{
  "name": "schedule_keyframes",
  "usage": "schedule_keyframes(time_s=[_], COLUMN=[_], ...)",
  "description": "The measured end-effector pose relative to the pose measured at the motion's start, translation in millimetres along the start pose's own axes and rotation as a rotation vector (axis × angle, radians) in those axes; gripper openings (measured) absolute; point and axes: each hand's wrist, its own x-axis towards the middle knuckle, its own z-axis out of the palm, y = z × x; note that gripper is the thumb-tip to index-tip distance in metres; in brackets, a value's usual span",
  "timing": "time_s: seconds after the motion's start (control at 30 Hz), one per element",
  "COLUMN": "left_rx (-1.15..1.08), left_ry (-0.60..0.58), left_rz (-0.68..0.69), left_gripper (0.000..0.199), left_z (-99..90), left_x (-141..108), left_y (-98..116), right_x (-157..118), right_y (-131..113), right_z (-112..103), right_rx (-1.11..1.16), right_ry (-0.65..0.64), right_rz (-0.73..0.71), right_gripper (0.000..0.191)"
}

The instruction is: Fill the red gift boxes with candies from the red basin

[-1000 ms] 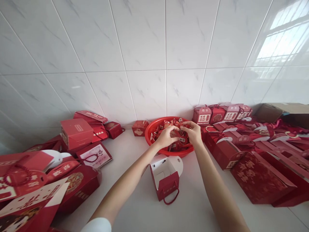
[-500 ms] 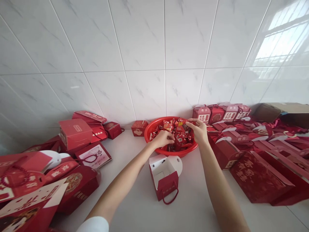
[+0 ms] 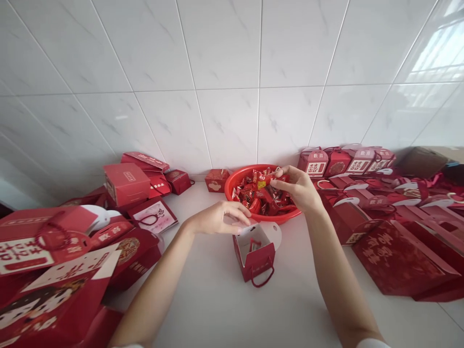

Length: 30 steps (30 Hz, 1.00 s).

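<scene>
A red oval basin full of red-wrapped candies stands against the wall. In front of it sits an open red gift box with a white inside and a red cord handle. One small red-wrapped piece lies in this box. My left hand is over the box's back left edge, fingers apart and nothing in them. Above the basin's right side, my right hand pinches a red candy packet with a yellow patch.
Red gift boxes are heaped on the left. On the right stand many more red boxes, with a row of closed ones by the wall. A small red box is left of the basin, and a brown carton is at far right.
My left hand has come out of the basin to the open box, and a wrapped piece now lies inside it. My right hand has lifted a packet from the candies. The view has shifted slightly.
</scene>
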Motion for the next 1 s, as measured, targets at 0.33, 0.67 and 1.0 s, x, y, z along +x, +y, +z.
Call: schedule_keyframes(time_s=[0.33, 0.67, 1.0], left_rx=[0.216, 0.068, 0.027], left_ry=[-0.044, -0.156, -0.13], left_rz=[-0.309, -0.382, -0.371], left_gripper=[0.027, 0.047, 0.051], left_z=[14.0, 7.9, 9.3], left_x=[-23, -24, -22], left_y=[14, 1, -8], right_x=[-22, -22, -36], right_y=[-5, -4, -5], right_z=[38, 36, 50], right_rx=[-0.445, -0.431, -0.793], right_ry=[-0.528, -0.647, -1.22], right_rz=[0.145, 0.147, 0.186], right_gripper=[0.018, 0.009, 0.017])
